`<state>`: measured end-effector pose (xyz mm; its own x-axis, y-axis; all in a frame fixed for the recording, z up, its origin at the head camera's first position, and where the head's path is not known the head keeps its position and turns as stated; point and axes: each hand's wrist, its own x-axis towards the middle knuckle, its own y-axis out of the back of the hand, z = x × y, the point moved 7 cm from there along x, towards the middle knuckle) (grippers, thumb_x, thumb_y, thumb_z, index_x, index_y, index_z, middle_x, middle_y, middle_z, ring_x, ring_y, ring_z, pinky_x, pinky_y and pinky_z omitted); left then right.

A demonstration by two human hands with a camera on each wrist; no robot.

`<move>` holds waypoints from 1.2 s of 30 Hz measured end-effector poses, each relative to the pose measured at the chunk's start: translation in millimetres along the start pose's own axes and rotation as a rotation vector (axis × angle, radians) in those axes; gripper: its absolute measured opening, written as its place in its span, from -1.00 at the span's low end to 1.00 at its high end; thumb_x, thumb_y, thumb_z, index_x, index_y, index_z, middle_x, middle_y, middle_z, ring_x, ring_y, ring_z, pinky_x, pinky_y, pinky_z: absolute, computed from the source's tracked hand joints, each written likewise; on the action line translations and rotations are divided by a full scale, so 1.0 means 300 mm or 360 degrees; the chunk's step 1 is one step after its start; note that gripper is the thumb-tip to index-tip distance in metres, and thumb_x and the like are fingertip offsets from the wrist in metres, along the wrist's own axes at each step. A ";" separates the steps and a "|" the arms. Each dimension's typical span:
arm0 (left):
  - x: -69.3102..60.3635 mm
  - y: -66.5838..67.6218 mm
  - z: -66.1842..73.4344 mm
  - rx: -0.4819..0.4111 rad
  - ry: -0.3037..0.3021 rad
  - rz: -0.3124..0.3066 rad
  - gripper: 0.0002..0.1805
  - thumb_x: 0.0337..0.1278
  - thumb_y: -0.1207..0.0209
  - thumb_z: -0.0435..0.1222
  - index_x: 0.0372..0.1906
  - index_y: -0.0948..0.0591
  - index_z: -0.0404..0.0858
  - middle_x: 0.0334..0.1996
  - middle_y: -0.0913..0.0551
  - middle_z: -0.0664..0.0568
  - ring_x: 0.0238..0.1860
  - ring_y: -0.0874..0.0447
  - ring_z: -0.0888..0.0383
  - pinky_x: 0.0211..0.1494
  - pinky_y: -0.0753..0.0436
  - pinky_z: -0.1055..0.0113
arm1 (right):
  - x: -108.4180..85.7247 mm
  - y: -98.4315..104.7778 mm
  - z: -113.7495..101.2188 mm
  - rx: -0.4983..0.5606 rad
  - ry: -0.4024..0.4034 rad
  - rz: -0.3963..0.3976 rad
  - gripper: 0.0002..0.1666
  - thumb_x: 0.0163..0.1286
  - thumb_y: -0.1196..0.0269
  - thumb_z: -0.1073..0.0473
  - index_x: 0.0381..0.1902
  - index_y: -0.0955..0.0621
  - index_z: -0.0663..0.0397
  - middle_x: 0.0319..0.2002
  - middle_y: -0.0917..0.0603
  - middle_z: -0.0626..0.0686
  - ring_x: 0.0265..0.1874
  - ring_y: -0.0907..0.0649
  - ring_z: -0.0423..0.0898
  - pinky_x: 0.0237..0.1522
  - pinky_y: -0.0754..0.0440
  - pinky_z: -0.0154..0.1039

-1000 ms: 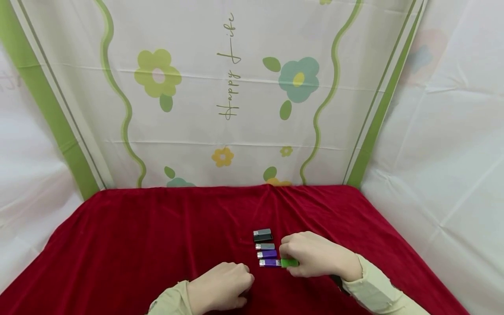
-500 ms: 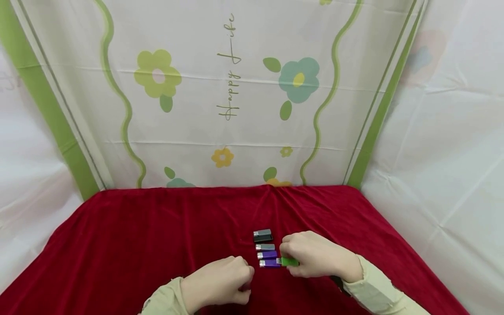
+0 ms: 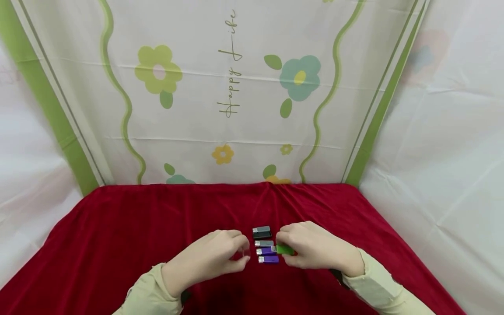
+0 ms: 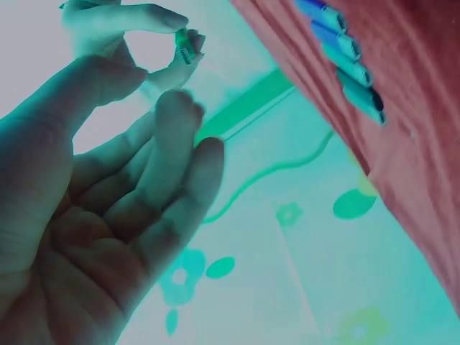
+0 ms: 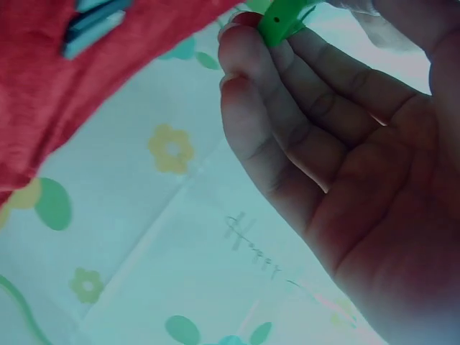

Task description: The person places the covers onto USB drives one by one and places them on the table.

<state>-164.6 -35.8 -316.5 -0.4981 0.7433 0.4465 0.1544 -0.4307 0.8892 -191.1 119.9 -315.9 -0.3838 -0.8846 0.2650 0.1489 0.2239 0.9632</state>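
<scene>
Between thumb and fingers, my right hand (image 3: 315,247) pinches a green USB flash drive (image 3: 285,249), its metal plug pointing left. The same green drive (image 4: 185,47) shows at the top of the left wrist view. To the left, my left hand (image 3: 208,258) hovers with fingers bent loosely and thumb apart, holding nothing. Between the hands lies a column of drives: a purple one (image 3: 270,259) nearest, another purple one (image 3: 264,251), a grey one (image 3: 264,243), then a dark one (image 3: 262,235) beside a grey one (image 3: 263,229). Their metal ends face left.
A red velvet cloth (image 3: 138,232) with soft folds covers the table. Behind it hangs a white curtain (image 3: 197,105) printed with flowers, and white fabric walls (image 3: 441,175) stand at both sides.
My left hand has risen away from me, and its fingers have loosened. The right hand has lifted slightly with the green flash drive, uncovering the nearest purple one.
</scene>
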 end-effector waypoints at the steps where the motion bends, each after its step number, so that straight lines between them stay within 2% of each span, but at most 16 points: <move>1: 0.000 0.017 0.002 0.0036 -0.0023 0.0069 -0.89 -0.03 -0.35 -0.36 -0.41 -0.61 -0.16 -0.49 -0.54 0.19 -0.59 -0.30 0.47 -0.51 -0.31 0.71 | 0.008 0.010 -0.005 -0.0006 0.0020 0.0027 -0.72 0.03 -0.38 0.23 -0.52 -0.45 -0.12 -0.55 -0.31 -0.30 -0.61 -0.27 -0.38 -0.57 -0.26 -0.53; 5: -0.003 0.070 0.008 0.0164 -0.0095 0.0315 -0.86 -0.06 -0.38 -0.33 -0.39 -0.62 -0.14 -0.49 -0.55 0.22 -0.64 -0.26 0.48 -0.58 -0.24 0.72 | 0.045 0.057 -0.030 -0.0022 0.0097 0.0104 -0.73 0.04 -0.39 0.22 -0.50 -0.47 -0.13 -0.54 -0.33 -0.29 -0.60 -0.27 -0.40 -0.56 -0.25 -0.55; 10: -0.008 0.102 -0.008 0.0213 -0.0097 0.0453 -0.85 -0.08 -0.38 -0.33 -0.39 -0.62 -0.14 -0.49 -0.55 0.25 -0.66 -0.28 0.47 -0.61 -0.22 0.72 | 0.101 0.111 -0.071 -0.0003 0.0183 0.0187 -0.81 0.08 -0.40 0.23 -0.41 -0.57 -0.07 -0.51 -0.44 -0.24 -0.56 -0.34 -0.40 -0.50 -0.33 -0.56; 14: -0.009 0.111 -0.015 0.0212 -0.0088 0.0481 -0.84 -0.10 -0.38 -0.35 -0.39 -0.62 -0.14 -0.50 -0.57 0.24 -0.66 -0.29 0.45 -0.62 -0.21 0.71 | 0.126 0.136 -0.093 0.0044 0.0217 0.0259 -0.82 0.10 -0.40 0.25 -0.33 -0.63 -0.03 -0.46 -0.51 -0.23 -0.51 -0.41 -0.42 -0.44 -0.38 -0.59; 19: -0.010 0.112 -0.014 0.0221 -0.0085 0.0491 -0.84 -0.10 -0.38 -0.35 -0.38 -0.63 -0.14 -0.49 -0.59 0.24 -0.66 -0.30 0.45 -0.62 -0.21 0.71 | 0.133 0.148 -0.097 0.0073 0.0210 0.0307 -0.80 0.07 -0.40 0.29 -0.33 -0.64 -0.02 -0.46 -0.51 -0.23 -0.51 -0.43 -0.42 -0.45 -0.38 -0.60; 32: -0.008 0.116 0.005 0.0302 -0.0115 0.0495 -0.82 -0.14 -0.41 -0.33 -0.40 -0.63 -0.17 -0.52 -0.54 0.23 -0.69 -0.23 0.44 -0.64 -0.17 0.71 | 0.137 0.124 -0.078 0.0088 0.0196 0.0326 -0.81 0.06 -0.39 0.29 -0.32 -0.66 0.00 -0.48 -0.51 -0.21 -0.53 -0.42 -0.41 -0.47 -0.38 -0.60; 36: -0.006 0.110 0.009 0.0375 -0.0133 0.0484 -0.81 -0.17 -0.42 -0.32 -0.42 -0.62 -0.18 -0.56 -0.50 0.21 -0.69 -0.18 0.43 -0.65 -0.13 0.70 | 0.142 0.120 -0.079 0.0070 0.0202 0.0326 -0.81 0.06 -0.38 0.28 -0.32 -0.67 0.00 -0.48 -0.48 -0.20 -0.54 -0.39 -0.40 -0.48 -0.36 -0.59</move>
<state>-156.3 -49.9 -287.8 -0.3296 0.6432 0.6911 0.4807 -0.5157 0.7092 -180.4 80.7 -270.9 -0.2313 -0.8626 0.4500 0.1712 0.4193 0.8916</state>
